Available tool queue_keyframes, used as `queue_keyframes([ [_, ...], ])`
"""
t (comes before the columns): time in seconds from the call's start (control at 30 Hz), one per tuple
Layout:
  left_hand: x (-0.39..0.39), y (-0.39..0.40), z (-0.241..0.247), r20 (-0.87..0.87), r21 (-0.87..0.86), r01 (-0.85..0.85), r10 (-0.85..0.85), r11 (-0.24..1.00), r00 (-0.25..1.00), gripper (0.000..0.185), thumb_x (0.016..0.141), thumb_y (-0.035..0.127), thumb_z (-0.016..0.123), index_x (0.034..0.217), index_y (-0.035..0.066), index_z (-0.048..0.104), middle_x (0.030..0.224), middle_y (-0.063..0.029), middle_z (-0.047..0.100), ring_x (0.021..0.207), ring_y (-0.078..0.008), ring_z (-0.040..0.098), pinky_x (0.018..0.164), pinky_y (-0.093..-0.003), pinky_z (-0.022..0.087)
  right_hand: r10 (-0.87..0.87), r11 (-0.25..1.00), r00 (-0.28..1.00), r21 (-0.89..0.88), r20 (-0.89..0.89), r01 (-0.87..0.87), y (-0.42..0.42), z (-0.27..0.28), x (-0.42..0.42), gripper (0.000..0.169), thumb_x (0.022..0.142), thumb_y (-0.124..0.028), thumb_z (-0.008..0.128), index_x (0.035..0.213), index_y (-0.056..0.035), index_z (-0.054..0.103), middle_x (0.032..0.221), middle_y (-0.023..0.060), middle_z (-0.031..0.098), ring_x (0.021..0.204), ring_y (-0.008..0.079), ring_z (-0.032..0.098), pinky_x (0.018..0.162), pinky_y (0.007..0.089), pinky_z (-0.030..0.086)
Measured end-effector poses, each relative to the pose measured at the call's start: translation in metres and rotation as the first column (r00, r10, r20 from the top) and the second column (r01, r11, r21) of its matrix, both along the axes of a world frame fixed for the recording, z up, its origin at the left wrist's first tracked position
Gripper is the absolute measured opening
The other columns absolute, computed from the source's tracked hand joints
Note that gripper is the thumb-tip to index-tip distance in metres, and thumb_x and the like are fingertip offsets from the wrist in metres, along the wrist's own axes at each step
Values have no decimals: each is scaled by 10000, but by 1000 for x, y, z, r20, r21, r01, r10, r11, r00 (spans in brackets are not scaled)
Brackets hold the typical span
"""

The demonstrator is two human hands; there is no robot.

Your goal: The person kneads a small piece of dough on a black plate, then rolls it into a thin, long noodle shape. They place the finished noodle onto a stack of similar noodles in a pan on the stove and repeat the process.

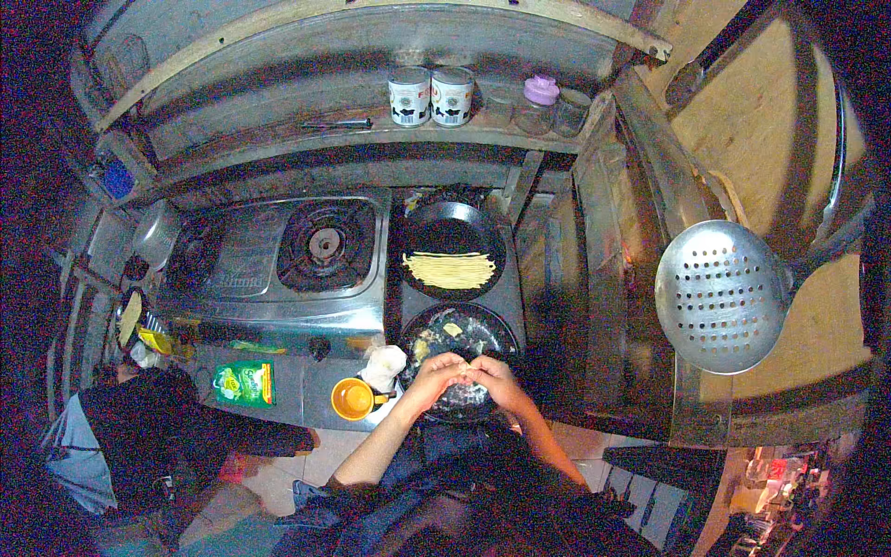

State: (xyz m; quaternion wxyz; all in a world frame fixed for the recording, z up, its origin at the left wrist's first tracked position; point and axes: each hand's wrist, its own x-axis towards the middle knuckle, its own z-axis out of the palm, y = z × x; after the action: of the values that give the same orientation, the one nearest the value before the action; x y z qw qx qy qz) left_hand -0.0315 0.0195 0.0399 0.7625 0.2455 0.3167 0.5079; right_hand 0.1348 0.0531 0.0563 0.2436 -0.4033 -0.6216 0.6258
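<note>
My left hand (444,376) and my right hand (493,376) meet fingertip to fingertip, pinching a small pale lump that looks like dough (465,369), mostly hidden by the fingers. Beneath them lies a round dark pan (498,327) dusted with white powder. One loose dough piece (452,329) sits near its far side, and another (422,348) lies to the left. Just beyond, a black frying pan (452,221) holds a row of thin pale dough strips (449,271) laid side by side.
A gas stove (334,278) stands left of the pans. Close to my left forearm are a yellow cup (353,399) and a white bag (384,367); a green pouch (243,383) lies farther left. A skimmer (720,299) juts in at right. Someone in dark clothes (139,432) is at left.
</note>
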Motion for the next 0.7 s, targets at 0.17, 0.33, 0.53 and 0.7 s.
queue_keyframes([
  [0.17,-10,2,-12,-396,68,85,-51,994,917,141,806,106,597,912,16,574,837,-40,604,785,-120,562,721,-240,446,20,998,979,56,203,-32,3,-19,9,150,840,-173,572,825,-25,592,739,21,580,692,101,528,638,262,425],
  [0.33,-15,-3,-29,-749,155,79,65,985,659,193,772,97,627,940,19,573,843,-40,603,796,-129,552,719,-253,438,-29,931,907,343,419,-129,2,-33,11,154,801,-191,597,829,-42,627,747,78,590,698,211,563,630,322,439],
  [0.53,-13,-3,-51,-783,245,66,158,967,601,182,762,99,633,925,37,580,818,-66,618,758,-161,578,694,-277,451,-151,688,776,628,613,-362,-2,-38,4,150,741,-245,634,822,-123,668,771,43,567,751,226,550,651,359,405],
  [0.7,-16,-2,-36,-877,214,132,130,968,463,199,729,96,649,907,42,576,814,-106,612,760,-228,591,688,-316,459,-269,580,698,690,663,-432,-4,-35,2,129,715,-258,647,808,-171,662,785,9,546,780,194,538,667,348,372],
])
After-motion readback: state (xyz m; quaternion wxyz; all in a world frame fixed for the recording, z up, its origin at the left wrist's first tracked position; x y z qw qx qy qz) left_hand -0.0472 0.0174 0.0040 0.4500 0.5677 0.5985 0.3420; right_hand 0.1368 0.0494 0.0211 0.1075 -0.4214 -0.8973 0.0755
